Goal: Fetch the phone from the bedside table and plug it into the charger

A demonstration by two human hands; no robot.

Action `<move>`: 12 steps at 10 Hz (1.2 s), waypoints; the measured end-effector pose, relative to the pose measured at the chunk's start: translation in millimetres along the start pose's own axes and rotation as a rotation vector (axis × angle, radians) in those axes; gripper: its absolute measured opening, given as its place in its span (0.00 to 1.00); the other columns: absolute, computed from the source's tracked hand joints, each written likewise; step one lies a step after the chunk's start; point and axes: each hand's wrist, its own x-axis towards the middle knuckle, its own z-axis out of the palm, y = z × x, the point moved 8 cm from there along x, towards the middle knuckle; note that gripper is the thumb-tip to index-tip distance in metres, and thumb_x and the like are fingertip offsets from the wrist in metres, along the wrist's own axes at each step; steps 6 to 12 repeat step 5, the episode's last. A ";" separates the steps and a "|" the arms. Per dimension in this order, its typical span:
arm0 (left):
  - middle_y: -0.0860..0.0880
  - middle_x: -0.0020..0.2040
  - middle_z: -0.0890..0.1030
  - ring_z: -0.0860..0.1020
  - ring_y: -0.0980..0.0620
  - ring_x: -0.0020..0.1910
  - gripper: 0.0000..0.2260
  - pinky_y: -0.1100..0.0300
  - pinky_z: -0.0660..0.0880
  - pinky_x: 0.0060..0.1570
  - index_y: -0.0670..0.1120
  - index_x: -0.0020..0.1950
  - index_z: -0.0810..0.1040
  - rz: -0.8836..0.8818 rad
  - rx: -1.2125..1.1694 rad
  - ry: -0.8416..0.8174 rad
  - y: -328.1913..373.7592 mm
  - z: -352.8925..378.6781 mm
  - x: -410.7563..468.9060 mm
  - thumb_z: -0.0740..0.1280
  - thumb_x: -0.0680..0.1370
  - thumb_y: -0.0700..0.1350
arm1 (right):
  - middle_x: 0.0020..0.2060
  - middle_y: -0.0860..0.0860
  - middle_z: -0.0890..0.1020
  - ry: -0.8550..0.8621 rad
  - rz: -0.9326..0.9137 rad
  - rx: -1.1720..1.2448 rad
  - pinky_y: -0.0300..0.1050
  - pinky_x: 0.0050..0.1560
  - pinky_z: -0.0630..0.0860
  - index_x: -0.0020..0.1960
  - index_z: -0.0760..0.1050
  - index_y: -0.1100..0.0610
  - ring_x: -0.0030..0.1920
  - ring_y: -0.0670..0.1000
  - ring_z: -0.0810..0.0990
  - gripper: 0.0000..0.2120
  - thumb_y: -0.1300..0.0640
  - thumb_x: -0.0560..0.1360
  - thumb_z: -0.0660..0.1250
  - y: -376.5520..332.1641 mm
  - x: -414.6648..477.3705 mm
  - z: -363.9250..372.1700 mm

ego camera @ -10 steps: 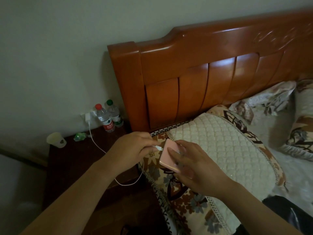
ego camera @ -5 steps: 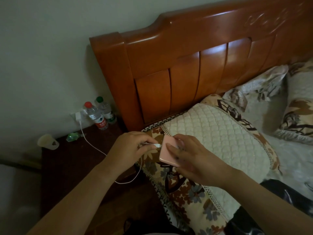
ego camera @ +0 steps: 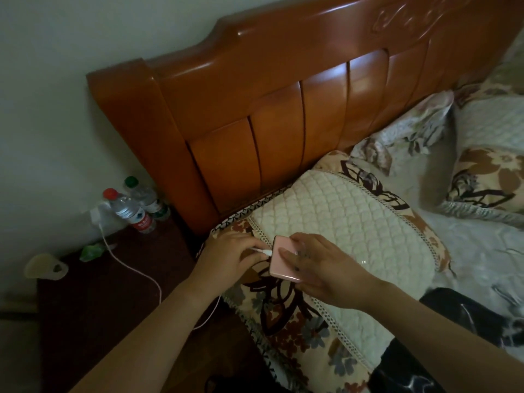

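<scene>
A pink phone (ego camera: pixel 280 258) lies on the quilted pillow (ego camera: pixel 351 222), back up, near the pillow's left end. My right hand (ego camera: pixel 326 265) rests on it, fingers gripping its upper side. My left hand (ego camera: pixel 229 255) pinches the white charger cable (ego camera: pixel 136 268) just behind its plug, whose tip meets the phone's left edge. The cable loops over the dark bedside table (ego camera: pixel 99 307) and runs up to a white charger (ego camera: pixel 96 214) in the wall socket.
Two water bottles (ego camera: pixel 133 211) stand at the back of the table beside the wooden headboard (ego camera: pixel 283 109). A pale cup (ego camera: pixel 45 269) and a green object (ego camera: pixel 92 251) sit on the table's left. More floral pillows (ego camera: pixel 487 171) lie to the right.
The plug held by my left hand has closed onto the phone's left edge. Both hands stay on the pillow; the camera has tilted and shifted a little.
</scene>
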 end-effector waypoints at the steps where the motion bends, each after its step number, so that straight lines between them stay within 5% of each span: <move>1: 0.57 0.66 0.71 0.66 0.58 0.65 0.18 0.61 0.61 0.62 0.57 0.64 0.72 -0.070 0.003 -0.067 -18.0 21.3 16.3 0.62 0.75 0.58 | 0.70 0.62 0.61 -0.025 0.102 0.035 0.56 0.63 0.67 0.74 0.57 0.52 0.67 0.61 0.62 0.32 0.47 0.74 0.65 33.9 8.7 19.7; 2: 0.54 0.73 0.63 0.59 0.54 0.71 0.23 0.54 0.59 0.68 0.57 0.69 0.66 -0.121 0.033 -0.095 -32.1 37.5 32.2 0.58 0.75 0.61 | 0.71 0.61 0.60 -0.048 0.169 0.065 0.55 0.63 0.67 0.74 0.56 0.51 0.67 0.60 0.61 0.32 0.45 0.74 0.63 66.3 18.8 42.1; 5: 0.53 0.73 0.63 0.58 0.54 0.71 0.23 0.58 0.57 0.67 0.58 0.69 0.65 -0.197 0.041 -0.118 -60.5 84.9 67.6 0.58 0.75 0.61 | 0.73 0.60 0.56 -0.122 0.346 0.104 0.55 0.62 0.65 0.74 0.54 0.52 0.68 0.61 0.60 0.29 0.46 0.76 0.59 139.1 30.4 111.3; 12: 0.53 0.73 0.63 0.58 0.54 0.71 0.23 0.58 0.57 0.67 0.58 0.69 0.65 -0.197 0.041 -0.118 -60.5 84.9 67.6 0.58 0.75 0.61 | 0.73 0.60 0.56 -0.122 0.346 0.104 0.55 0.62 0.65 0.74 0.54 0.52 0.68 0.61 0.60 0.29 0.46 0.76 0.59 139.1 30.4 111.3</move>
